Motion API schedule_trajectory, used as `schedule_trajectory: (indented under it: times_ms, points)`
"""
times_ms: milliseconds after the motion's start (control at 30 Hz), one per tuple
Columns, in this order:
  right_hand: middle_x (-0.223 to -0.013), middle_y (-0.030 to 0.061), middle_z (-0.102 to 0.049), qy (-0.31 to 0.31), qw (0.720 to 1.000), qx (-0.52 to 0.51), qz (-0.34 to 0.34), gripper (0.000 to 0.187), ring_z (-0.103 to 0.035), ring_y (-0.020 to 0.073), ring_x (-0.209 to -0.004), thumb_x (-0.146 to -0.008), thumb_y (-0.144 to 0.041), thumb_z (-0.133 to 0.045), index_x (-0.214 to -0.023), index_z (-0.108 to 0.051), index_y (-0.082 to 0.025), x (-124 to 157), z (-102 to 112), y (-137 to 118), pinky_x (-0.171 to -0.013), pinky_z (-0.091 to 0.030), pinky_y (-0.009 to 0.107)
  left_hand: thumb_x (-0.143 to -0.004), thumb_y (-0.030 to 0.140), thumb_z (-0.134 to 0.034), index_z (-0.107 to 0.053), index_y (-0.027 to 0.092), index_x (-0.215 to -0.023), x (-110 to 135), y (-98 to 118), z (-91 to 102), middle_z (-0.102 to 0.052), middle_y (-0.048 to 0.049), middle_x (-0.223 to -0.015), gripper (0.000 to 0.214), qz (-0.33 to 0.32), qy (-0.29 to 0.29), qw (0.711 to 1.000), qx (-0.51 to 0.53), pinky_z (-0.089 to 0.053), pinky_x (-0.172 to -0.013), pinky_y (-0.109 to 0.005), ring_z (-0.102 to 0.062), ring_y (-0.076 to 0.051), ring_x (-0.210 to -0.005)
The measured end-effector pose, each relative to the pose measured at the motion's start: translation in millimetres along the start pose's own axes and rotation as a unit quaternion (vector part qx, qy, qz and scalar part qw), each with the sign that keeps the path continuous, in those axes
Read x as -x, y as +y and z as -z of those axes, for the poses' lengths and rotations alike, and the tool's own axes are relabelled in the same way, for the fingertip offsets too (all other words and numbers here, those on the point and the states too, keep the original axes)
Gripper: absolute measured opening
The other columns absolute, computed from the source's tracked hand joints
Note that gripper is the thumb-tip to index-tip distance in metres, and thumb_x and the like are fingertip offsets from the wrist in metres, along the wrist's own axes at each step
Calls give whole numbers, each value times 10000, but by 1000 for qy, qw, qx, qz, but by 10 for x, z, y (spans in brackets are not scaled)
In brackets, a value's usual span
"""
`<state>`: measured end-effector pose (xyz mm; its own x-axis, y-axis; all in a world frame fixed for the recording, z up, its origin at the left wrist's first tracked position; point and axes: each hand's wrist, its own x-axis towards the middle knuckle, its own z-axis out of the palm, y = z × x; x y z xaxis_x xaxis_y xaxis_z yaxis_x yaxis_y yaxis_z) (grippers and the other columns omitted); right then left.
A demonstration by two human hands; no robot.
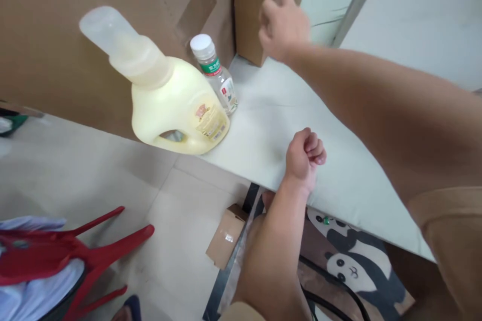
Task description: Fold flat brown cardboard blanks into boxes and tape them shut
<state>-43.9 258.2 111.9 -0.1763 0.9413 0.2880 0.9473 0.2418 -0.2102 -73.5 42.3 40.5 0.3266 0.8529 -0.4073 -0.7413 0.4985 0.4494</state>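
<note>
Red chair (90, 256) on the left, then a pale yellow jug (176, 95) with a clear bottle (226, 88) just beside it on the white table (259, 130). Open cardboard box (248, 25) is on the far side; right hand (284, 25)'s by it, fingers curled, too blurry to tell if it's gripping anything. Left hand (304, 155)'s nearer, loosely balled up.
</note>
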Motion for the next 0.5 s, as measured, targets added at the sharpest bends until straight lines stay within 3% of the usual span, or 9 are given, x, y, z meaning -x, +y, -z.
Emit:
schedule_trajectory:
  times_ms: [33, 67, 200, 333, 500]
  points:
    - [-1675, 129, -221, -1, 1000, 6, -13, 399, -616, 350, -1248, -976, -263, -443, -1326, -597, -149, -131, 26, -84, -1023, -505, 553, -981, 243, -383, -236, 202, -512, -2, 21, 6, -155, 64, -508, 493, 0, -3, 1000, 1, -202, -438, -197, -199, -62, -419]
    - [-1685, 142, -193, -5, 1000, 4, -29, 418, -594, 382, -1285, -963, -279, -476, -1322, -610, -112, -238, 51, -144, -1066, -480, 567, -979, 253, -405, -239, 202, -515, -2, 41, 15, -158, 65, -510, 495, -1, -5, 1000, 4, -205, -439, -198, -201, -62, -421]
    - [-1488, 197, -510, -20, 999, -30, -14, 490, -496, 421, -1385, -936, -330, -547, -1285, -635, 3, -367, 82, -149, -1171, -400, 549, -987, 300, -431, -248, 198, -524, 19, 104, 65, -160, 67, -511, 509, -6, -1, 1000, 28, -201, -439, -196, -196, -59, -424]
    - [-1476, 160, -528, -9, 998, -39, 55, 429, -532, 342, -1364, -947, -185, -490, -1322, -645, -48, -48, 90, 53, -1165, -414, 470, -1006, 318, -346, -239, 201, -534, 65, 105, 84, -153, 61, -507, 498, -4, 16, 999, 48, -188, -432, -203, -200, -67, -410]
    - [-1414, 113, -585, 14, 999, -15, 29, 376, -561, 251, -1318, -955, -134, -437, -1229, -681, -52, 614, 303, 313, -1126, -433, 408, -1016, 387, -344, -237, 208, -574, 125, 7, 60, -161, 59, -529, 489, -38, 53, 998, 22, -199, -444, -228, -194, -71, -418]
